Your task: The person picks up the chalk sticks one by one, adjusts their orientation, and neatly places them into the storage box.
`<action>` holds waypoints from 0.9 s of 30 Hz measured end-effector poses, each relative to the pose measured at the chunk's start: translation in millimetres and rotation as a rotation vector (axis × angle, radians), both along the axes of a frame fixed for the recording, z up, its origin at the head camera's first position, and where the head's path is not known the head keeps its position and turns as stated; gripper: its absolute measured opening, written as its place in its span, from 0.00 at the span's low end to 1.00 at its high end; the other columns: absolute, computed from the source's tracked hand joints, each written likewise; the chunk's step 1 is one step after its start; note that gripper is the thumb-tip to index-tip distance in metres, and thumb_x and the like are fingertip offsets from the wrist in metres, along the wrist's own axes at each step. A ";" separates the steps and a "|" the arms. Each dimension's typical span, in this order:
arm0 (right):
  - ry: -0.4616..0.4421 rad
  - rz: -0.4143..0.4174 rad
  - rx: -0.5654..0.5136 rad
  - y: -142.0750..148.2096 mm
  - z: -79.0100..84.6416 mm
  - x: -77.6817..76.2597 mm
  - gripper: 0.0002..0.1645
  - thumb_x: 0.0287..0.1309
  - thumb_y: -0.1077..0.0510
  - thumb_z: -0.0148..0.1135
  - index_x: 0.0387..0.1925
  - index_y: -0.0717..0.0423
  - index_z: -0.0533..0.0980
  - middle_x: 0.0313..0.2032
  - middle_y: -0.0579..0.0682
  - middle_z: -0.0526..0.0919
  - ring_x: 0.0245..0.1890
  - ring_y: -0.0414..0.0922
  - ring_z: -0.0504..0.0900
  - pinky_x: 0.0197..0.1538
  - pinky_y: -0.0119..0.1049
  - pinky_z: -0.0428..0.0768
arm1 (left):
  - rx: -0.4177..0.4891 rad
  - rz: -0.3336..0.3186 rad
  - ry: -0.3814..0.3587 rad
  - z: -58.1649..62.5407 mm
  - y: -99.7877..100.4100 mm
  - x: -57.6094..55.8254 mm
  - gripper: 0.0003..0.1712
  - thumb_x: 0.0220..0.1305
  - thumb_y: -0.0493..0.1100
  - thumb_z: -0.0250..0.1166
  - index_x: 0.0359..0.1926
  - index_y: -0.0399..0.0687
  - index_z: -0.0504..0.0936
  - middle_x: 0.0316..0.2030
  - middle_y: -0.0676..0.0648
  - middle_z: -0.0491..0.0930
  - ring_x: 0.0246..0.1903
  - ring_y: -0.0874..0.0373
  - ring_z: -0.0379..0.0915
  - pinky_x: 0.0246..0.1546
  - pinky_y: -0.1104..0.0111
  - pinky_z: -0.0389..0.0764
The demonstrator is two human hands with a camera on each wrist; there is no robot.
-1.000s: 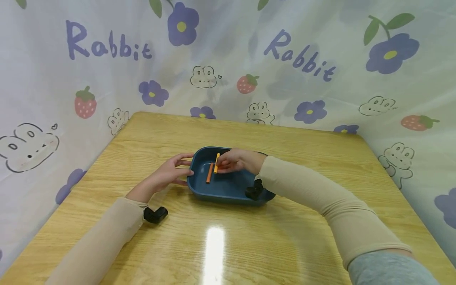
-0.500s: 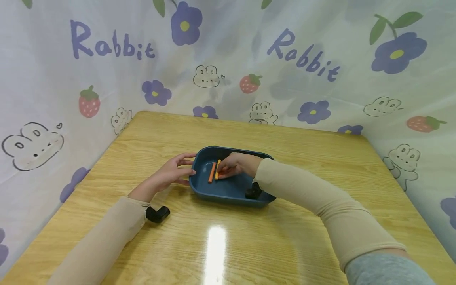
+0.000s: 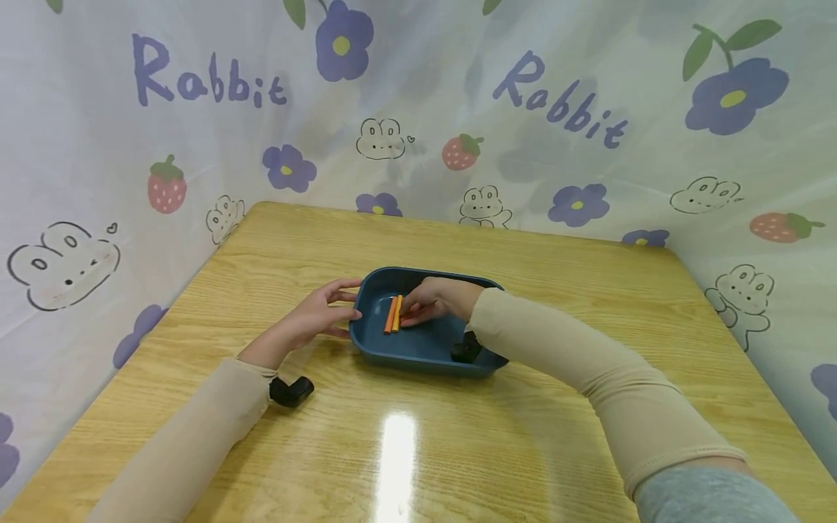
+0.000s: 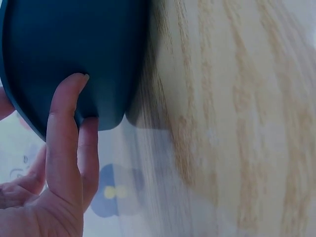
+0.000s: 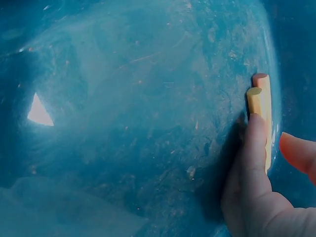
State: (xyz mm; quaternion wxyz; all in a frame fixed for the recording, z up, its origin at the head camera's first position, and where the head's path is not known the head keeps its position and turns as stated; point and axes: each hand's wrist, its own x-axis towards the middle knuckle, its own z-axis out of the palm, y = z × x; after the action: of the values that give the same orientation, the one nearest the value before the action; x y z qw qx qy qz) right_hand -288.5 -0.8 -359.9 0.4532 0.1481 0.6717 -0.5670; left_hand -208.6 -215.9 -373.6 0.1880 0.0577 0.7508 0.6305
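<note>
My right hand [image 3: 431, 299] is down inside a dark blue rectangular tray [image 3: 418, 357]. In the right wrist view, its straight finger [image 5: 255, 140] lies along a short yellow chalk-like stick [image 5: 254, 95], while the thumb [image 5: 296, 150] stands apart. An orange stick [image 3: 390, 315] lies against the yellow one on the tray bottom, near the left end. My left hand [image 3: 314, 314] spreads round the tray's left end. Seen from the left wrist, one fingertip [image 4: 81, 79] presses the outer wall and another finger is partly hidden behind the rim.
The tray stands on a wooden table [image 3: 314, 436] with a bright reflection near the front. A white curtain [image 3: 418, 73] with rabbits and flowers closes off the back and sides. Each wrist wears a black camera [image 3: 292, 392].
My right hand has lowered the yellow stick and brought it left against the orange one, which now leans a little differently. The left hand keeps its place at the tray's end.
</note>
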 end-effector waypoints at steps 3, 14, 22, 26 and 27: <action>-0.001 0.022 -0.003 2.4 2.9 -0.9 0.23 0.56 0.75 0.54 0.56 0.70 0.67 0.34 0.60 0.76 0.30 0.51 0.80 0.46 0.38 0.79 | 0.004 -0.003 -0.001 0.1 0.6 -0.1 0.37 0.63 0.34 0.58 0.70 0.43 0.53 0.61 0.30 0.58 0.46 0.43 0.74 0.38 0.54 0.81; 0.093 0.081 -0.137 11.1 36.4 -0.4 0.25 0.62 0.71 0.51 0.61 0.72 0.63 0.52 0.65 0.71 0.54 0.56 0.72 0.56 0.43 0.72 | 0.010 0.003 -0.002 0.0 0.3 0.4 0.37 0.64 0.35 0.57 0.70 0.42 0.53 0.61 0.30 0.58 0.45 0.45 0.75 0.39 0.54 0.81; 0.159 0.141 -0.227 35.0 56.3 6.6 0.30 0.65 0.70 0.47 0.67 0.71 0.53 0.64 0.68 0.57 0.64 0.59 0.59 0.62 0.46 0.64 | 0.014 0.005 -0.001 -0.4 0.7 1.6 0.36 0.64 0.35 0.57 0.70 0.43 0.52 0.61 0.30 0.57 0.45 0.46 0.74 0.39 0.53 0.81; 0.197 0.180 -0.253 50.5 63.5 12.7 0.31 0.67 0.69 0.44 0.68 0.71 0.49 0.66 0.68 0.53 0.64 0.61 0.57 0.63 0.46 0.64 | 0.009 0.014 -0.008 -0.6 0.9 3.2 0.36 0.65 0.34 0.56 0.70 0.43 0.52 0.62 0.30 0.57 0.45 0.47 0.74 0.39 0.53 0.81; 0.206 0.193 -0.257 54.9 65.7 14.3 0.31 0.67 0.69 0.43 0.68 0.71 0.49 0.66 0.68 0.53 0.64 0.61 0.57 0.63 0.45 0.64 | 0.008 0.016 -0.007 -0.3 1.2 4.0 0.36 0.65 0.35 0.56 0.70 0.43 0.52 0.62 0.30 0.57 0.46 0.47 0.74 0.39 0.53 0.81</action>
State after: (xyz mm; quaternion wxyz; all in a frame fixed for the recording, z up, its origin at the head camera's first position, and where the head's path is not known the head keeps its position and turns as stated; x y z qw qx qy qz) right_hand -274.2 54.1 -294.2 0.4495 -0.0351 0.6476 -0.6143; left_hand -204.6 -214.7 -373.9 0.1852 0.0505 0.7480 0.6353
